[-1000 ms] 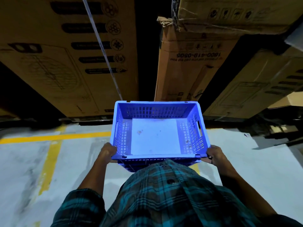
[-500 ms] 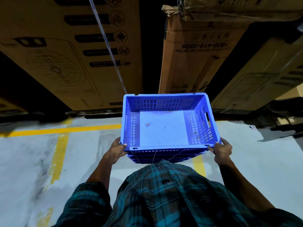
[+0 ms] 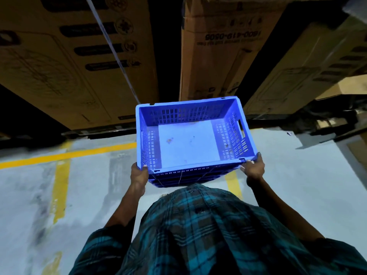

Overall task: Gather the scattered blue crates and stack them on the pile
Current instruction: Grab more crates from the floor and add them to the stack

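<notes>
A blue slotted plastic crate [image 3: 190,143] is held out in front of my body, open side up and empty, tilted slightly down to the left. My left hand [image 3: 139,174] grips its near left corner, thumb over the rim. My right hand [image 3: 253,167] grips its near right corner. More blue slotted wall [image 3: 184,179] shows beneath the near rim; I cannot tell whether that is a second crate nested under it. No pile of crates is in view.
Tall cardboard boxes [image 3: 79,62] stand on the left and more boxes [image 3: 224,48] on the right, with a dark gap between them. The grey floor [image 3: 89,195] carries yellow painted lines [image 3: 59,155]. My plaid shirt fills the bottom of the view.
The crate has risen and moved farther from my body, and it now tilts a little. Both hands kept their grip on the near corners. The boxes look closer.
</notes>
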Available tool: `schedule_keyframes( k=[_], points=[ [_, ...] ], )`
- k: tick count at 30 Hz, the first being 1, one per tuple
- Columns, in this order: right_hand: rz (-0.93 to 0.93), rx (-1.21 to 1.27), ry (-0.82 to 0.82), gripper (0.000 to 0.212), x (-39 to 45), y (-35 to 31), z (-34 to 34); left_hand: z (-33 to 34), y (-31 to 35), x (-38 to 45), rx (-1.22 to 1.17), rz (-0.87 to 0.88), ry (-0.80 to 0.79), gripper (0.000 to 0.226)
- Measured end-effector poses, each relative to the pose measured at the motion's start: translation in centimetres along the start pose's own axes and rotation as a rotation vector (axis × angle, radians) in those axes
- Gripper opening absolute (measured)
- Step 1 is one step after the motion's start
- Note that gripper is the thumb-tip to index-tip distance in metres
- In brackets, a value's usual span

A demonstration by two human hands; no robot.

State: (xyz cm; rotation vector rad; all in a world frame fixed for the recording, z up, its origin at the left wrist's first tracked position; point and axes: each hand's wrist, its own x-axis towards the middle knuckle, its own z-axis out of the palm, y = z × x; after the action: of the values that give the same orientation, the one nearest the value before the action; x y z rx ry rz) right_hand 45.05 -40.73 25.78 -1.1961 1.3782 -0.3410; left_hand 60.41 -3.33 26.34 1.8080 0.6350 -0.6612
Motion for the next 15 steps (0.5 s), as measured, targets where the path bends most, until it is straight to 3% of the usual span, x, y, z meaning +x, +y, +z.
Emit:
schedule_keyframes(
  k=[3,6,8,15],
  points=[
    [0.090,0.184,-0.035,0.063,-1.8,-0.1,0.6,0.8,0.6,-1.5,-0.013,-0.058,-0.006,0.060],
    [0.110,0.139,-0.090,0.085,-4.7,-0.4,0.6,1.4,1.3,-3.4,-0.020,-0.087,-0.044,0.093],
    [0.021,0.051,-0.099,0.070,-7.0,-0.4,0.2,1.8,1.6,-4.2,-0.015,-0.087,-0.080,0.105],
    [0.033,-0.023,-0.030,0.046,-14.2,1.9,-2.0,2.7,2.1,-6.4,0.188,0.010,-0.329,0.092]
  ],
)
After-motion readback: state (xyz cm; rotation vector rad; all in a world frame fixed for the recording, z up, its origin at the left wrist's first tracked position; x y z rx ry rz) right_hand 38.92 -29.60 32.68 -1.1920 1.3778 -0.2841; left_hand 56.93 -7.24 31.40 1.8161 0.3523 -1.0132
